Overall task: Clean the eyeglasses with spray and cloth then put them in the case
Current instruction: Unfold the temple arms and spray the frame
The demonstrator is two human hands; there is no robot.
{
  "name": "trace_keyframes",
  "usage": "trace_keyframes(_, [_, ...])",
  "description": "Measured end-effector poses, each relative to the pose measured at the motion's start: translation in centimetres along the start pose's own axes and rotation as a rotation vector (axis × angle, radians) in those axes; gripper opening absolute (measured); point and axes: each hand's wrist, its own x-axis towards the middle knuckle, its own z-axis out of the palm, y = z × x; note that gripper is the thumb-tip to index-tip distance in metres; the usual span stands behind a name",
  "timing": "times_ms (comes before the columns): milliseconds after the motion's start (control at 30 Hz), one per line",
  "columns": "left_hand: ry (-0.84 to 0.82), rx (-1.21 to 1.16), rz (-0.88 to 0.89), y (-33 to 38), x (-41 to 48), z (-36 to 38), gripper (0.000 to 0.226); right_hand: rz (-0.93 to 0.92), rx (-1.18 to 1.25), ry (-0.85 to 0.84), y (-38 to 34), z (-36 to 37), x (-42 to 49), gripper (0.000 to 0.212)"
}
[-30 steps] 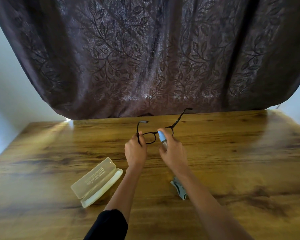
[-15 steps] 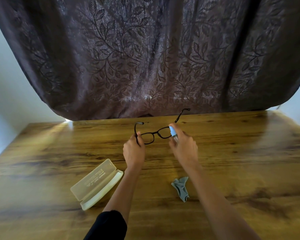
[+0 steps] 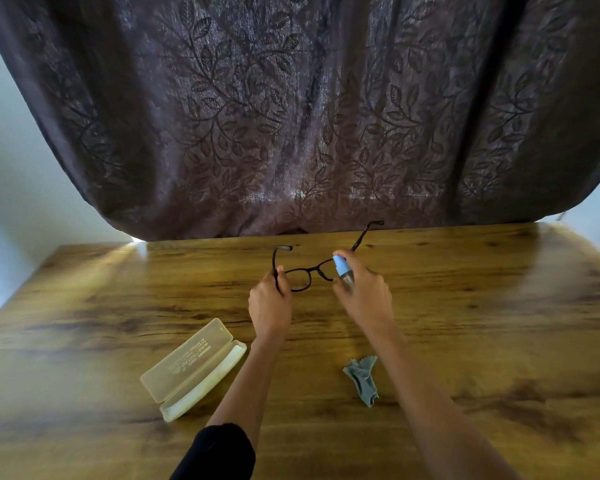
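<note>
My left hand (image 3: 270, 306) pinches the left end of the dark-framed eyeglasses (image 3: 300, 279), held above the table with both temples unfolded and pointing away from me. My right hand (image 3: 364, 296) grips a small spray bottle (image 3: 343, 270) with a light blue top, its head right by the right lens. A crumpled grey cloth (image 3: 362, 379) lies on the wooden table (image 3: 499, 323) below my right forearm. The translucent cream case (image 3: 191, 368) lies open at the near left of my left arm.
A dark leaf-patterned curtain (image 3: 309, 116) hangs behind the table's far edge. Pale walls stand on both sides. The table's left edge runs diagonally at the left.
My right hand with the spray bottle has shifted right along the glasses, from the bridge toward the right lens, uncovering the cloth. My left hand has held the frame nearly still.
</note>
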Motion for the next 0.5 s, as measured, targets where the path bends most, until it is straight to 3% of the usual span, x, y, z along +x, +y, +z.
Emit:
trace_keyframes(200, [0.009,-0.007,-0.013,-0.2,0.1,0.0,0.034,-0.004,-0.026,-0.063,0.2,-0.2,0.2,0.054])
trace_keyframes(333, [0.017,-0.033,-0.031,-0.7,0.2,0.1,0.036,0.004,0.088,-0.144,0.9,0.0,-0.2,0.049])
trace_keyframes(500, [0.037,-0.015,-0.068,-1.3,0.1,-0.1,0.033,0.149,0.2,-0.127,2.2,-0.8,-0.3,0.041])
